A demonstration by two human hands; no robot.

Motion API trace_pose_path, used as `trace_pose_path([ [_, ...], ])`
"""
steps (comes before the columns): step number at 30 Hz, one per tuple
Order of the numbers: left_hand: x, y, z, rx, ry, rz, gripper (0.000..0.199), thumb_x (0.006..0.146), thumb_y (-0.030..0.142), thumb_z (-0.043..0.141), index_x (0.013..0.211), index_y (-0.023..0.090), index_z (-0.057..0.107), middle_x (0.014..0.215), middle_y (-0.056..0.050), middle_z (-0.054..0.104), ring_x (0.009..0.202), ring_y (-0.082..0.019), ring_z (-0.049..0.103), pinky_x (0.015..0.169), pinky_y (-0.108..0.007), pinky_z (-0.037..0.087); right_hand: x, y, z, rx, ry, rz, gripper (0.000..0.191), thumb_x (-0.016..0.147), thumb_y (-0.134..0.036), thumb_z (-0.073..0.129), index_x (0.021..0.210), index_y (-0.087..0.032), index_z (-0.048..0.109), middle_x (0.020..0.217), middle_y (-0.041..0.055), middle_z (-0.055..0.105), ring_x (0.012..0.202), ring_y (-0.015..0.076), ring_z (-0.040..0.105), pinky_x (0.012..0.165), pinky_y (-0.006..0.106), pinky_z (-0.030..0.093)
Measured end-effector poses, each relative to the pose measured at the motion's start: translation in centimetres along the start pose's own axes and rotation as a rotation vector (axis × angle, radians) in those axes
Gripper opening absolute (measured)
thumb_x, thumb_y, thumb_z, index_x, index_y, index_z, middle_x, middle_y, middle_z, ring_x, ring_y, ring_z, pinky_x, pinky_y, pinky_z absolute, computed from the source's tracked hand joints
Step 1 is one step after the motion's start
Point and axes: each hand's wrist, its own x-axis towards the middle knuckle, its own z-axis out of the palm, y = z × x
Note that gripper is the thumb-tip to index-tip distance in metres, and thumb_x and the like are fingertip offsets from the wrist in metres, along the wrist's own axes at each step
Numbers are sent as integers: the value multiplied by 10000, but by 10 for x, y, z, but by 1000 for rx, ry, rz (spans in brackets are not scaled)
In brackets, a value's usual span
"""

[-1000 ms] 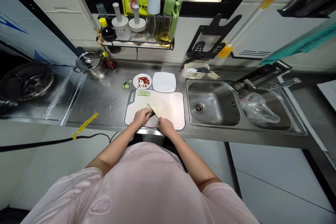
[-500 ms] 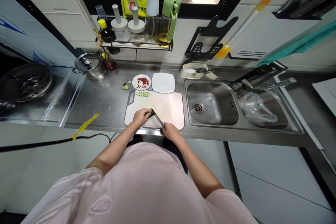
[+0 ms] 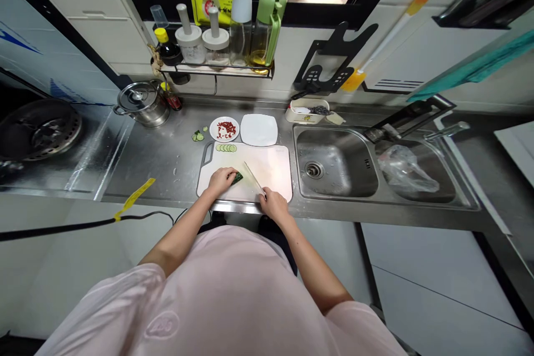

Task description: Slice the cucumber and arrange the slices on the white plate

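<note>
On the white cutting board (image 3: 271, 164), my left hand (image 3: 222, 181) is closed on a dark green cucumber piece (image 3: 237, 178), whose right end shows past the fingers. My right hand (image 3: 273, 203) grips the handle of a knife (image 3: 252, 176) at the board's front edge. The blade points up and left, a little apart from the cucumber. A row of pale green slices (image 3: 226, 148) lies near the board's back left. Behind the board are a plate with red bits (image 3: 224, 129) and a white square plate (image 3: 258, 130).
A steel pot (image 3: 142, 103) stands at the back left, with a few green scraps (image 3: 197, 136) nearer the board. To the right is a sink (image 3: 337, 164) and a white container (image 3: 307, 112). Bottles (image 3: 267, 28) stand on a wall rack.
The knife has moved right, off the cucumber, and its blade has turned more edge-on. My left hand has shifted slightly left with the cucumber.
</note>
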Motion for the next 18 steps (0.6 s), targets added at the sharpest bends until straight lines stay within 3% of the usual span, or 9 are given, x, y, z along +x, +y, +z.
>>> trace_pose_path([
  [14,7,-14,-1,-67,9,-71,293,912,368,436,1035,259,679,1039,-25,703,957,-187,628,836,-277,455,5,-7,-10,-33,128,0,369,889,-335,485,1249,-255,464,1040,51,665,943,215,616,737,278,385],
  [18,7,-8,-4,-88,193,-109,324,923,354,413,1113,221,640,1100,-55,668,996,-187,599,889,-294,447,7,-8,-11,-77,134,-7,383,897,-361,490,1259,-242,455,1042,64,659,953,222,610,749,284,387],
])
